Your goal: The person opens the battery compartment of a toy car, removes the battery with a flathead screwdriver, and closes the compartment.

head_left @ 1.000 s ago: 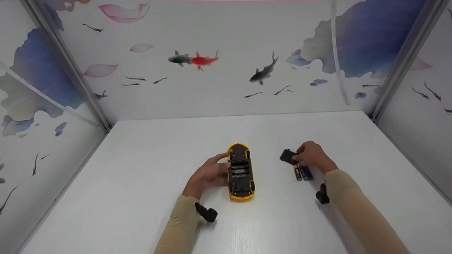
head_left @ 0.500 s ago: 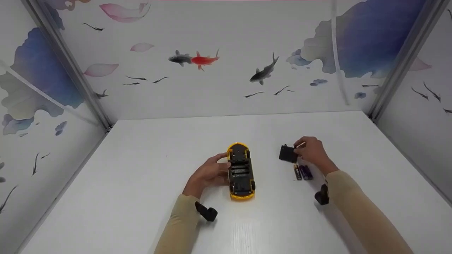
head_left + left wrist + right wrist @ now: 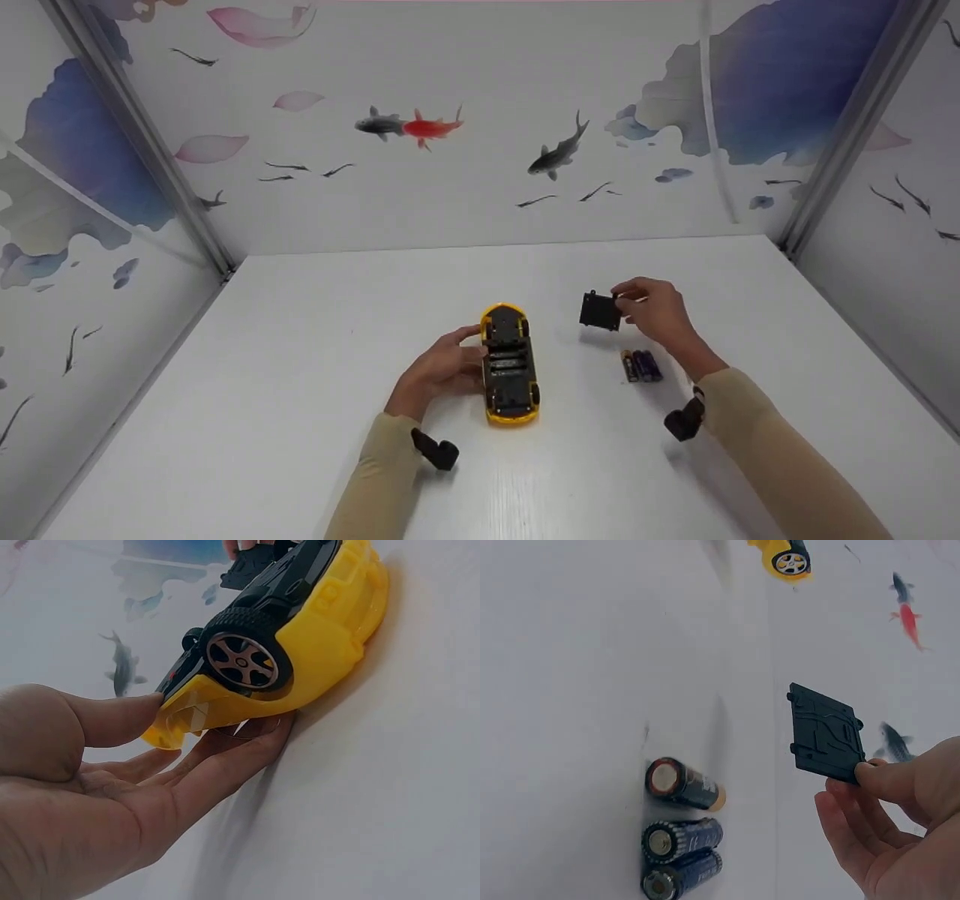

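A yellow toy car (image 3: 511, 390) lies upside down on the white table, its black underside up and its battery compartment (image 3: 508, 360) uncovered. My left hand (image 3: 442, 367) grips the car's left side, thumb on the edge of the underside and fingers beneath the body, as the left wrist view shows. A black battery cover (image 3: 825, 731) is pinched by one corner between the thumb and fingers of my right hand (image 3: 654, 311), held above the table. Three batteries (image 3: 641, 366) lie side by side just below that hand; one (image 3: 682, 784) has an orange end, the other two are dark blue.
White panels printed with fish and petals enclose the table (image 3: 300, 420) at the back and both sides. Metal posts (image 3: 832, 135) stand at the back corners. A small black camera is strapped at each wrist.
My right hand has lifted the battery cover up and away from the batteries, moving it toward the back and slightly left, and turned it. The left hand and car stay put.
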Available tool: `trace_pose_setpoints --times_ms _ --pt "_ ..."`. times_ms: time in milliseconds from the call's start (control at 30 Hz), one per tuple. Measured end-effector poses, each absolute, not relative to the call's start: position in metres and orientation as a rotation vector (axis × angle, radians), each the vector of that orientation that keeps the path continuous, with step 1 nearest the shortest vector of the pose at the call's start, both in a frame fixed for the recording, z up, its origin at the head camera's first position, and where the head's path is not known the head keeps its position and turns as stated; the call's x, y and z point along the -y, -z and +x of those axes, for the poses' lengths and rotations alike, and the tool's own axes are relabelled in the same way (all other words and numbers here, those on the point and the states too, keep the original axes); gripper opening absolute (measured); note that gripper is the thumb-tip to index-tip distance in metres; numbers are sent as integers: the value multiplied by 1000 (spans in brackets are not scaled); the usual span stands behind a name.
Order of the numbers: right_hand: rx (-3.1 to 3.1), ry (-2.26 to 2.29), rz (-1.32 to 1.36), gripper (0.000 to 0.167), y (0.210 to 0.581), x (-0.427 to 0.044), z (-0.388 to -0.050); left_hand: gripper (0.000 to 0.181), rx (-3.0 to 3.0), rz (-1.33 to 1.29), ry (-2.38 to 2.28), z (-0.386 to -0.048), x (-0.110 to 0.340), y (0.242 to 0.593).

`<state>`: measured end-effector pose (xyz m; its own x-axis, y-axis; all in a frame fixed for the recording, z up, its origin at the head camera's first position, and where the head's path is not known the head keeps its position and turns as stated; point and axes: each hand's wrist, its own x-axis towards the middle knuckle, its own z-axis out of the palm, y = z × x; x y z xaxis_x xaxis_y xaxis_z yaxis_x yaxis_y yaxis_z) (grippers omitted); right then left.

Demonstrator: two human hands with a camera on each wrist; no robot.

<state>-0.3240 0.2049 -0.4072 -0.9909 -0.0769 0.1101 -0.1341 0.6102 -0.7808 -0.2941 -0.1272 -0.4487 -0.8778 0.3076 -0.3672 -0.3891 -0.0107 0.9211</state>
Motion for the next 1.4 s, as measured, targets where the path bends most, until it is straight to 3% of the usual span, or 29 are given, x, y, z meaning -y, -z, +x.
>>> trace_pose_setpoints --times_ms 667,1400 --pt "2638 -1539 273 28 376 -159 -296 70 -1769 -22 -1932 -294 131 450" --pt "2607 -1590 369 25 379 -107 -265 73 -1883 13 -1868 -294 131 450"
